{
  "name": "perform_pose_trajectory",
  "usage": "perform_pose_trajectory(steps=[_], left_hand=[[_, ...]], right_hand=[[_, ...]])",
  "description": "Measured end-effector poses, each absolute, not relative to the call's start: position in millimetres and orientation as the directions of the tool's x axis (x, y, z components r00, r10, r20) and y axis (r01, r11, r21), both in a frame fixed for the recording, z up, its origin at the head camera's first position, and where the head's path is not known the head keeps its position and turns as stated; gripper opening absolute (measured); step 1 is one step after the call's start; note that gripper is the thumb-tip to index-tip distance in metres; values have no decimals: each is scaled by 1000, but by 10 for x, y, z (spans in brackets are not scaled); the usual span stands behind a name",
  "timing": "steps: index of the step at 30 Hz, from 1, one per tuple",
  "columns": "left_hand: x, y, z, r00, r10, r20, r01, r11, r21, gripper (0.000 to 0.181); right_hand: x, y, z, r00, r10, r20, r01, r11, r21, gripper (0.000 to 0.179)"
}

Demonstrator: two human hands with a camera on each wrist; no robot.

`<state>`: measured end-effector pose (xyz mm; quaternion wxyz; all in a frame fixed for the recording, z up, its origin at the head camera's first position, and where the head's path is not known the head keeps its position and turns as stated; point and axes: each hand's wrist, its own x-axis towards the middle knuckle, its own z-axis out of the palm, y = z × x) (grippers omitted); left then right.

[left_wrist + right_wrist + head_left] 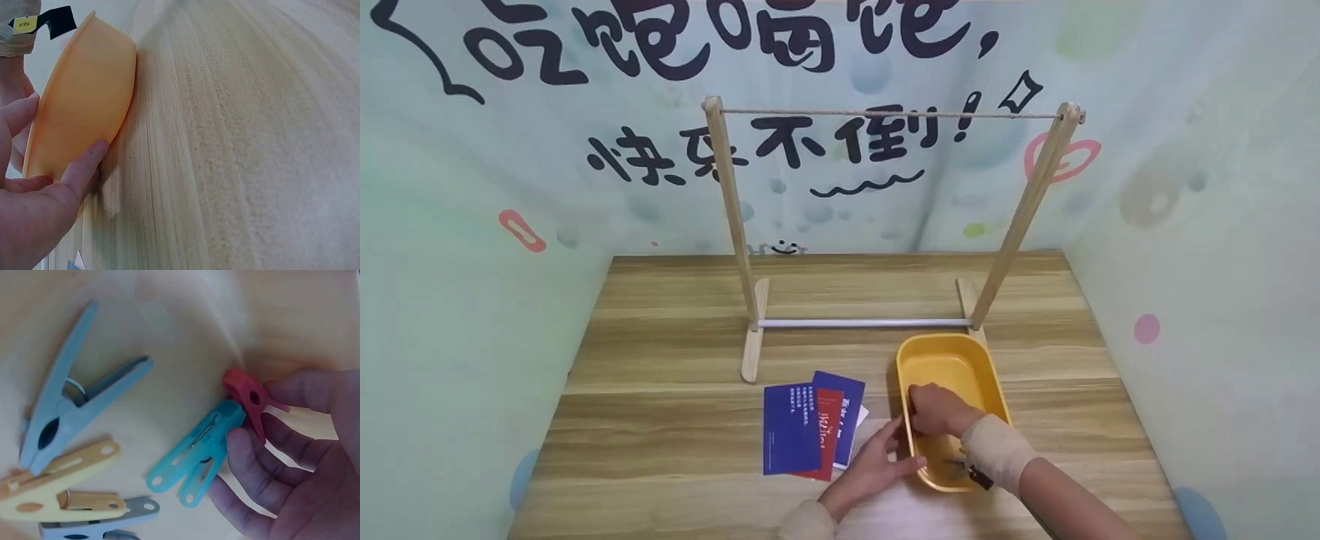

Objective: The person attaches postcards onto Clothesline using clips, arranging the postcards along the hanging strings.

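Note:
On the table stands a yellow plastic basin (952, 352). At its near left side is my left hand (874, 466), its thumb on the rim and its fingers against the outer wall (90, 90). Inside the basin, my right hand (941, 409) pinches a red clothespin (247, 396) between thumb and fingers. Touching those fingers is a teal clothespin (194, 447). Also on the basin floor lie a large blue-grey clothespin (70, 396), a pale yellow clothespin (73, 489) and another grey one (107, 517), partly out of view.
Left of the basin, blue and red printed cards (791, 431) overlap in a loose pile. Behind stands a wooden frame (731, 202) with a cord (885, 113) strung across its top and a white bar (862, 323) low down. Printed cloth walls (457, 322) surround the wooden table (660, 450).

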<state>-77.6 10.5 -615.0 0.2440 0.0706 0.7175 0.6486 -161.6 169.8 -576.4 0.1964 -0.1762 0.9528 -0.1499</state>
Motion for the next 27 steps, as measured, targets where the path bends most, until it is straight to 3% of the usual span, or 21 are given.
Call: perform_pose_trajectory(steps=[7, 14, 27], left_hand=[[-767, 101, -6142, -875, 412, -252, -201, 164, 966, 84], [-765, 103, -6152, -881, 404, -246, -189, 174, 966, 84], [-789, 110, -6164, -874, 423, -241, -179, 182, 967, 82]], right_hand=[[-1609, 1726, -5785, -851, -372, -370, -242, 904, -352, 22], [-1601, 1744, -5818, -873, -385, -300, -266, 890, -370, 25], [-1584, 1797, -5763, -891, -394, -227, -284, 872, -397, 12]])
